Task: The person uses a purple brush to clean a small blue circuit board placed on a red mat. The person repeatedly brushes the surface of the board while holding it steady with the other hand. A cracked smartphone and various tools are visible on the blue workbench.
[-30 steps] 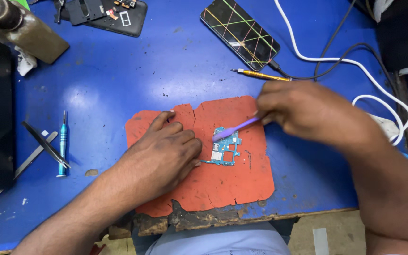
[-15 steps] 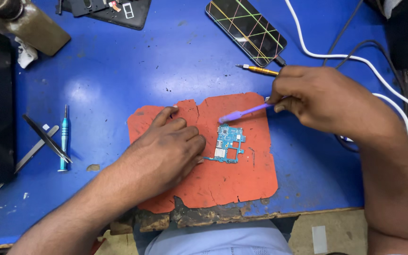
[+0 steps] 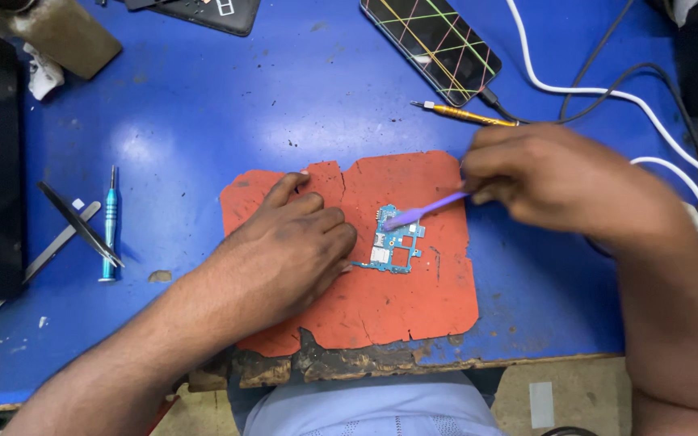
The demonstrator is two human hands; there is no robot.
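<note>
2 bare hands work over a worn orange mat point(image 3: 414, 299) at the near edge of a blue table point(image 3: 203, 105). The left hand point(image 3: 288, 250) comes in from 7 o'clock and lies palm down on the mat, fingers loosely bent and spread, gripping nothing; its fingertips press at the left edge of a small blue circuit board point(image 3: 393, 242) that sits near the mat's centre. The right hand point(image 3: 559, 182) enters from 4 o'clock, its forearm crossing the table's right side, and its fingers are curled tight around the handle of a purple brush-like tool point(image 3: 426, 210). The tool slants down toward 8 o'clock, and its tip touches the board's upper edge. The hand is slightly blurred.

At 12 o'clock from the right hand, just beside its knuckles, lies 1 yellow-handled screwdriver point(image 3: 466, 115). Beyond that, a phone point(image 3: 430, 44) with a cracked, line-streaked screen lies tilted, with a dark cable plugged into it; a white cable point(image 3: 607, 93) loops past it toward 3 o'clock. Well apart at 9 o'clock from the mat lie a blue screwdriver point(image 3: 109, 226) and black tweezers point(image 3: 81, 224), crossing silver tweezers point(image 3: 54, 250). At 11 o'clock a dark opened device point(image 3: 203, 12) rests at the table's far edge. The mat's near edge is charred and ragged.
</note>
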